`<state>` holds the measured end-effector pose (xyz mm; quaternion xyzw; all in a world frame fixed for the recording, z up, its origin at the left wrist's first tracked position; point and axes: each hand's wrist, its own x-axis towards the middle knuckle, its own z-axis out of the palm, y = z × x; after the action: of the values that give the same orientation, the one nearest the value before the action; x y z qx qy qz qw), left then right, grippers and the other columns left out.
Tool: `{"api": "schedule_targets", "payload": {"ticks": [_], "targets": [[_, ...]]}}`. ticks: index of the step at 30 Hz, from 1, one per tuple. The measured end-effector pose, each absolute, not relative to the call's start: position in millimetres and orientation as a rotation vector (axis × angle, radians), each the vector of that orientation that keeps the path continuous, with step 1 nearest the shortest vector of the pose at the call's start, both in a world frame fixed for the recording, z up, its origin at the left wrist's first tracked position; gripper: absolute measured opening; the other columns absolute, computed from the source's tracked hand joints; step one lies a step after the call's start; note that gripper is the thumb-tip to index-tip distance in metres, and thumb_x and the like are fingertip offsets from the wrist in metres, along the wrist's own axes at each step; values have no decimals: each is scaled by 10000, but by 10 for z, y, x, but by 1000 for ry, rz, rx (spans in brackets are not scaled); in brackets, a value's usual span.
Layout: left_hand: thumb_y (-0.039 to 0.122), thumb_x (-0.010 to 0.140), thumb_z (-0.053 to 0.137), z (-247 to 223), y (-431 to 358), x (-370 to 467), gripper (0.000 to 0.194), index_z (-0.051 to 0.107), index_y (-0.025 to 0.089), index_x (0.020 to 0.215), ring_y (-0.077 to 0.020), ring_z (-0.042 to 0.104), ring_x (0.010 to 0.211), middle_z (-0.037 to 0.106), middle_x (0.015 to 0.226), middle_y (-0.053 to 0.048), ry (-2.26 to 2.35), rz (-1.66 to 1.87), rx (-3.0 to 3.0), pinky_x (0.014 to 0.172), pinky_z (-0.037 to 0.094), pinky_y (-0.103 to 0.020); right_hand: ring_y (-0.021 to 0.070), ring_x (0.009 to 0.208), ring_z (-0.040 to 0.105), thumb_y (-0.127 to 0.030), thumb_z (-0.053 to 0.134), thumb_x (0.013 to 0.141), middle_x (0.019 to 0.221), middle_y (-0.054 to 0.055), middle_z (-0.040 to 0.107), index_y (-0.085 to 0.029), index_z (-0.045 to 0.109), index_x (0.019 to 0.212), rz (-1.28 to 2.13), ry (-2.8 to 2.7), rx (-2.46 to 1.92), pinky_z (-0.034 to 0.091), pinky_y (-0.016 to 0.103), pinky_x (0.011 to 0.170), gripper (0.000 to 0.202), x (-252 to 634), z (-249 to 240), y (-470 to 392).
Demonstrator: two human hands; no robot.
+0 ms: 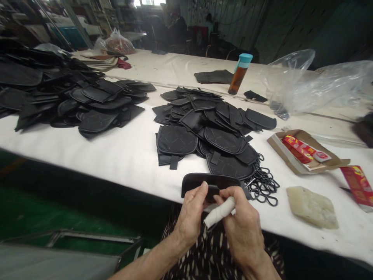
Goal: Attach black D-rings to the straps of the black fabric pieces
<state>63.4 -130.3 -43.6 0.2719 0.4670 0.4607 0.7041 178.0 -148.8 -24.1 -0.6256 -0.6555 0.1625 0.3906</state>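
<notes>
Left hand: the left hand (189, 214) is pinching the black leather piece (201, 179) near its small tab (213, 189), thumb on the near face.
Right hand: the right hand (243, 221) is grasping the white-wrapped tool (220, 212) against the palm, while its thumb and forefinger are closing at the tab; exact contact is being hidden by the fingers.
Leather piece: is being held up at the near table edge, its long curved rim facing upward, in front of the central pile.
Wrapped tool: is slanting across the gap between the hands, one end pointing down toward the left hand; its tip is not showing clearly.
Central pile: the central pile of black leather pieces (177, 139) is lying beyond the hands, several tabs protruding.
Left pile: a larger pile of black pieces (97, 121) is spreading over the left of the white-covered table (116, 151).
Clips: black metal clips (264, 186) are lying tangled just right of the held piece.
Right side: a yellowish block (312, 207) is resting near an open cardboard box (281, 153) that is holding red packets (300, 149); a red-and-yellow carton (358, 186) is lying farther right.
Back: a teal-capped bottle (240, 74) is standing between a dark flat sheet (214, 76) and clear plastic bags (323, 87).
</notes>
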Motion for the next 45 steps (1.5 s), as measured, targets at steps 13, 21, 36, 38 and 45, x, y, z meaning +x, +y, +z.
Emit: {"api": "schedule_targets", "payload": {"ticks": [13, 21, 36, 38, 45], "targets": [[395, 811, 587, -309, -1321, 695, 284, 624, 125, 731, -102, 443, 602, 548, 671, -3, 1012, 969, 743, 564, 341, -221, 151, 505, 557, -268, 509, 805, 603, -25, 613, -235, 480, 735, 633, -1548, -1703, 410, 244, 474, 83, 1807, -203, -1444], [412, 808, 589, -390, -1319, 694, 304, 622, 128, 706, -100, 450, 595, 562, 667, -6, 1009, 978, 726, 558, 339, -224, 151, 531, 561, -261, 494, 805, 649, -17, 629, -234, 479, 744, 688, -1552, -1702, 413, 244, 493, 68, 1816, -207, -1459], [396, 805, 605, -355, -1276, 660, 306, 622, 126, 663, -88, 478, 587, 559, 607, 7, 1090, 967, 760, 561, 368, -203, 150, 535, 566, -218, 499, 847, 664, -10, 619, -241, 497, 778, 517, -1659, -1642, 430, 252, 502, 72, 1861, -173, -1506], [375, 807, 606, -340, -1265, 650, 275, 653, 121, 713, -118, 556, 652, 629, 664, -24, 1065, 966, 715, 647, 428, -226, 178, 632, 604, -256, 542, 845, 743, 25, 646, -239, 512, 808, 315, -1612, -1567, 460, 283, 582, 51, 1919, -149, -1496], [305, 792, 619, -239, -1250, 551, 209, 650, 104, 748, -137, 618, 589, 683, 680, -69, 902, 869, 481, 615, 493, -258, 169, 747, 619, -280, 595, 806, 945, 25, 663, -231, 475, 782, 797, -1377, -1482, 467, 274, 630, 132, 2015, -187, -1243]]}}
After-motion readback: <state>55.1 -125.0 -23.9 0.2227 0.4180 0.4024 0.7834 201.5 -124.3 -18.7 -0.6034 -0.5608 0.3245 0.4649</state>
